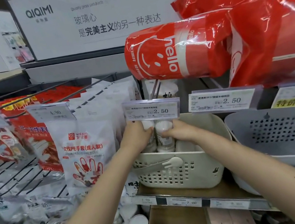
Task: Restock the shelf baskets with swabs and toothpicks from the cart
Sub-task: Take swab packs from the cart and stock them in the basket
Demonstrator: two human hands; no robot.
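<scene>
My left hand (136, 133) and right hand (175, 131) each grip a swab tub (163, 134) upright over the cream basket (200, 163), just under the price tag (151, 111). Lifting could knock that tag; crowding the back row might topple the tubs already standing there.

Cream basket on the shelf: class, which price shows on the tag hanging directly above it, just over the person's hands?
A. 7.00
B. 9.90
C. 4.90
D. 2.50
D: the price tag hanging over the cream basket, just above the left hand and right hand that each hold a swab tub, reads 2.50.
</scene>
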